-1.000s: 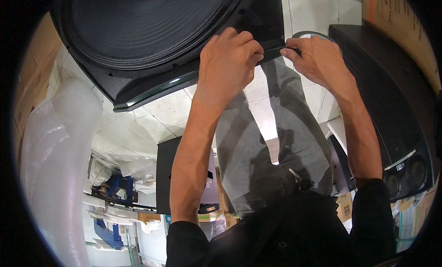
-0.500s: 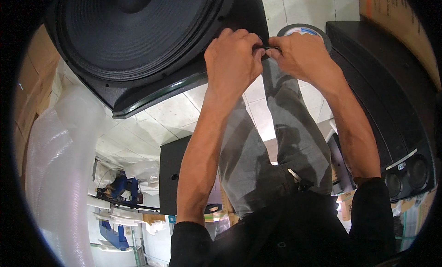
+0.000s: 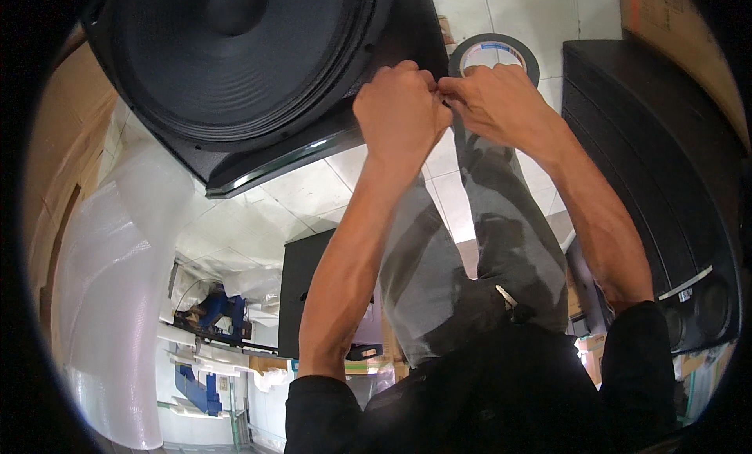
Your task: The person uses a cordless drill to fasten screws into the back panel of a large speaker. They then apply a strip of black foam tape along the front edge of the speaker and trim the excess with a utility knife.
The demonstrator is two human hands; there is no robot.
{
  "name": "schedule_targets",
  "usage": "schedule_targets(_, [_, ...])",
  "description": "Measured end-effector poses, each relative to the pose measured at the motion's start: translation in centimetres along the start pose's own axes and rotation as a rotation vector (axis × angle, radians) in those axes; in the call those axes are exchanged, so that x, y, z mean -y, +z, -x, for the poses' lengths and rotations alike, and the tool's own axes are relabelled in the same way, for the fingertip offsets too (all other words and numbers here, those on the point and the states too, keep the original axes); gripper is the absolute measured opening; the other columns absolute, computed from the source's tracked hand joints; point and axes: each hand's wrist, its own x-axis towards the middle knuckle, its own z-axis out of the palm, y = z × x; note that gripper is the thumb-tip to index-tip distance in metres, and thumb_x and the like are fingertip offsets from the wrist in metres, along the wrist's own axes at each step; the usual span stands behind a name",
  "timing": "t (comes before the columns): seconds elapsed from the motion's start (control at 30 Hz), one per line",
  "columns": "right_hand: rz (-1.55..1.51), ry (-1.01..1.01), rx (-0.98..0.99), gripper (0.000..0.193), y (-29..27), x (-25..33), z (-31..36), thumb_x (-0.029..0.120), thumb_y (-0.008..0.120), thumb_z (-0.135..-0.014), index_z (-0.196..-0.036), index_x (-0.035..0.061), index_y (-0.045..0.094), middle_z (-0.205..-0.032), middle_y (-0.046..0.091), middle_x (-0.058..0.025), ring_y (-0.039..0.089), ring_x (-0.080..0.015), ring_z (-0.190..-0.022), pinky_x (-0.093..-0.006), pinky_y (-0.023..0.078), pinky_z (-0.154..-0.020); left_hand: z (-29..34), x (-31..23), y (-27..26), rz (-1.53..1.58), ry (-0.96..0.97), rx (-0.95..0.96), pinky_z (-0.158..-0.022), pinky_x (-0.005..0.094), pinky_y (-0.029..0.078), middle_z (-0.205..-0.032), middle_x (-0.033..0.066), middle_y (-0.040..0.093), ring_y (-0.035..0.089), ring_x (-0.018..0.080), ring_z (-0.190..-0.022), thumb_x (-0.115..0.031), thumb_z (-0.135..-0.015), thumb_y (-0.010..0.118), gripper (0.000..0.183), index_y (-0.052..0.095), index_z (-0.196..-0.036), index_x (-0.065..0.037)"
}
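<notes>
A big black loudspeaker (image 3: 258, 78) with a large round cone lies at the upper left. At its right corner my left hand (image 3: 401, 113) is closed, knuckles up, its fingertips bunched against the cabinet edge. My right hand (image 3: 501, 105) meets it there, thumb and fingers pinched together. Whatever sits between the two sets of fingertips is hidden now; half a second ago a thin dark strip showed there. Just beyond the right hand lies a wide black tape roll (image 3: 531, 61) with a pale core, partly covered by that hand.
A tall black curved speaker cabinet (image 3: 634, 172) stands on the right, beside a cardboard box (image 3: 681, 47). Bubble wrap (image 3: 117, 297) stands upright on the left. Another black cabinet (image 3: 301, 289) is by my left forearm. White tiled floor (image 3: 313, 188) shows between them.
My fingertips have drawn closer together, and the dark strip between them no longer shows. More of the tape roll is visible. The whole view has shifted slightly.
</notes>
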Motion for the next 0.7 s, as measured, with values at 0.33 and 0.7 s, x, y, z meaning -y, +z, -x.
schedule_targets(0.33, [-0.219, 0.174, 0.111, 0.021, -7.0, 1.5, 9.1, 0.027, 0.058, -0.097, -0.097, 0.0079, 0.068, -0.084, 0.064, -0.0132, 0.065, -0.0348, -0.085, -0.0499, 0.046, -0.08, 0.0, -1.3, 0.0, -0.078, -0.059, 0.033, -0.065, 0.0438, 0.058, -0.084, 0.0108, 0.067, 0.068, 0.0304, -0.082, -0.017, -0.067, 0.078, 0.015, 0.073, -0.073, -0.004])
schedule_targets(0.7, [-0.621, 0.374, 0.144, 0.023, 1.8, -0.1, 13.8, 0.021, 0.06, -0.097, -0.096, -0.0023, 0.063, -0.081, 0.062, -0.0134, 0.056, -0.0257, -0.072, -0.0378, 0.045, -0.069, 2.7, 5.8, -0.6, 0.09, 0.122, -0.027, -0.076, 0.0368, 0.05, -0.084, 0.0011, 0.066, 0.062, 0.0218, -0.087, -0.027, -0.081, 0.078, 0.017, 0.076, -0.081, -0.01])
